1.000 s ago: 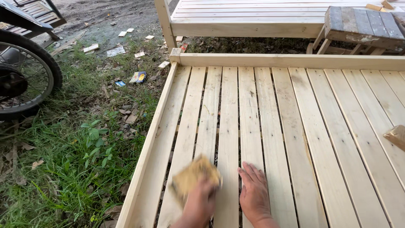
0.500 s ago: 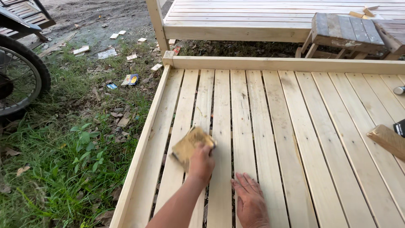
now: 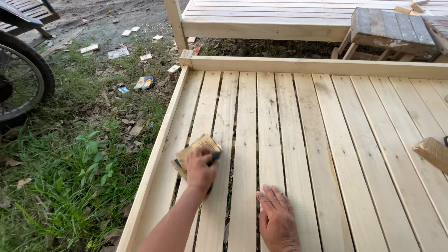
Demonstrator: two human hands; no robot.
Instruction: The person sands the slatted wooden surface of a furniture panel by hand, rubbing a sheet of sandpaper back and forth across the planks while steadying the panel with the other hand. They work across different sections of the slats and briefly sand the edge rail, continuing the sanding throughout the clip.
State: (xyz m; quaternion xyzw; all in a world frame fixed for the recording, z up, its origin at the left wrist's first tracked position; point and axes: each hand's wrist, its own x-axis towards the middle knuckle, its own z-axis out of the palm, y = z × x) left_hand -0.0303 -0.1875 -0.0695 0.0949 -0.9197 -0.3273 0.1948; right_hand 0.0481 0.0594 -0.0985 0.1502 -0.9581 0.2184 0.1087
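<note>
My left hand [image 3: 200, 169] is shut on a tan sanding pad [image 3: 192, 147] and presses it flat on the pale slats near the left side of a slatted wooden panel [image 3: 326, 140]. The pad straddles the second and third slats from the left rail [image 3: 158, 149]. My right hand [image 3: 278, 219] lies open and palm down on the slats a little to the right and nearer to me, holding nothing. My left forearm comes in from the bottom edge.
Grass [image 3: 70, 177] with scraps of litter [image 3: 144, 82] borders the panel's left side. A spoked wheel [image 3: 23, 79] stands at far left. A wooden block [image 3: 431, 151] juts in at right. Another pale panel [image 3: 280, 18] and a weathered bench [image 3: 387, 25] lie beyond.
My left hand has pushed the sanding pad away from me along the slats and slightly left. My right hand has stayed flat on the slats.
</note>
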